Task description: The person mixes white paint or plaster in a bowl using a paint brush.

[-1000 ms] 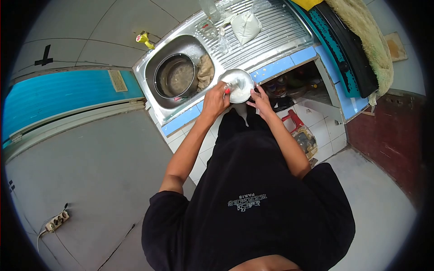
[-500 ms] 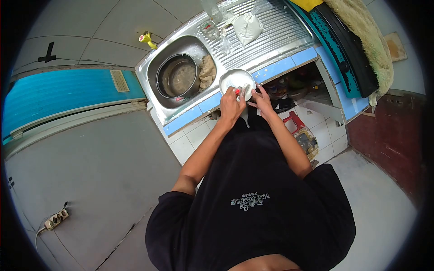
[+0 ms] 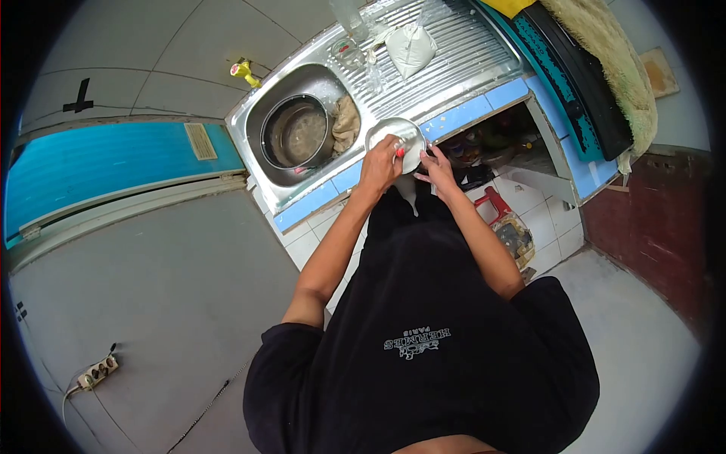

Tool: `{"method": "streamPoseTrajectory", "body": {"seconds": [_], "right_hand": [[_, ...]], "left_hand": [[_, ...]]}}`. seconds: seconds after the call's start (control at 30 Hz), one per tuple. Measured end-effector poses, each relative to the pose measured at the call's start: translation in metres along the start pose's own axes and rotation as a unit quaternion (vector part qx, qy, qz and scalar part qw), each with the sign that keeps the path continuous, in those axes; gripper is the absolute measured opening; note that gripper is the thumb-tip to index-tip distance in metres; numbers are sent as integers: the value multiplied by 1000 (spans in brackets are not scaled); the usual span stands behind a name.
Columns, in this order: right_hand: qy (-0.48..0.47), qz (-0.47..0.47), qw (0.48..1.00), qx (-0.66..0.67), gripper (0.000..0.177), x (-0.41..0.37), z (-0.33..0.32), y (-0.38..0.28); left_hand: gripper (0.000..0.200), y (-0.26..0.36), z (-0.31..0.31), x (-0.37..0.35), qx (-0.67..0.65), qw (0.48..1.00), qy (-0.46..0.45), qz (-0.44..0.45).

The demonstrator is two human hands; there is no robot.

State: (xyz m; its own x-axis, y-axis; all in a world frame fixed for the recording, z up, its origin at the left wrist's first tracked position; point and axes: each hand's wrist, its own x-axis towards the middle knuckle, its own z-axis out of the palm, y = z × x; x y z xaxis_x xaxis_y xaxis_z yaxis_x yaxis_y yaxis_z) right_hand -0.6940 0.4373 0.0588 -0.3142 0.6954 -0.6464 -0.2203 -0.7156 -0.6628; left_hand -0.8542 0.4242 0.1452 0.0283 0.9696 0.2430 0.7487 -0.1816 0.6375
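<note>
Left hand (image 3: 380,165), fingers bent and pressed onto the near-left rim of the metal bowl (image 3: 406,135); whether it grips a sponge or only rubs with bare fingers cannot be told. Half a second ago it lay lower, on the bowl's near rim, and a second ago farther left. This back-and-forth suggests rubbing in progress, not a finished pass. Right hand (image 3: 437,168) pinches the bowl's right rim and steadies it, much as before. The bowl sits tilted at the front edge of the blue-tiled counter (image 3: 463,113), just right of the sink (image 3: 252,113). The sink holds a dark pot (image 3: 295,130) with a cloth (image 3: 345,123) beside it. Behind the bowl, near the back edge of the ribbed drainboard (image 3: 461,64), stand a white bag (image 3: 411,47) and a glass (image 3: 347,51).
</note>
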Motion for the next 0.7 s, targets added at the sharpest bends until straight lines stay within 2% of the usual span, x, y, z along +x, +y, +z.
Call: {"method": "streamPoseTrajectory", "body": {"seconds": [0.07, 0.23, 0.33, 0.4, 0.47, 0.53, 0.6, 0.63, 0.7], "right_hand": [[-12, 4, 1000, 11, 52, 1, -1, 3], [-13, 11, 1000, -10, 52, 3, -2, 3], [-1, 15, 1000, -20, 53, 2, 0, 1], [-4, 15, 1000, -24, 54, -1, 0, -1], [-9, 14, 1000, -17, 54, 4, -3, 4], [-13, 11, 1000, -9, 54, 4, -4, 3], [-24, 15, 999, -15, 53, 3, -4, 1], [-23, 15, 1000, -14, 53, 3, -4, 0], [-19, 15, 1000, -15, 53, 2, -2, 0]], "left_hand": [[16, 2, -3, -8, -21, 999, -48, 2], [20, 1, -20, -18, -54, 995, -70, -40], [13, -4, -29, -15, -85, 988, -41, -120], [16, -9, -24, -12, -90, 984, -28, -150], [21, -21, -10, -10, -125, 970, -54, -199], [24, -22, -3, -4, -156, 963, -42, -217], [24, -23, 0, 1, -167, 955, 24, -244], [24, -24, 1, 3, -168, 955, 23, -244], [22, -24, 0, 6, -107, 967, 67, -223]]}}
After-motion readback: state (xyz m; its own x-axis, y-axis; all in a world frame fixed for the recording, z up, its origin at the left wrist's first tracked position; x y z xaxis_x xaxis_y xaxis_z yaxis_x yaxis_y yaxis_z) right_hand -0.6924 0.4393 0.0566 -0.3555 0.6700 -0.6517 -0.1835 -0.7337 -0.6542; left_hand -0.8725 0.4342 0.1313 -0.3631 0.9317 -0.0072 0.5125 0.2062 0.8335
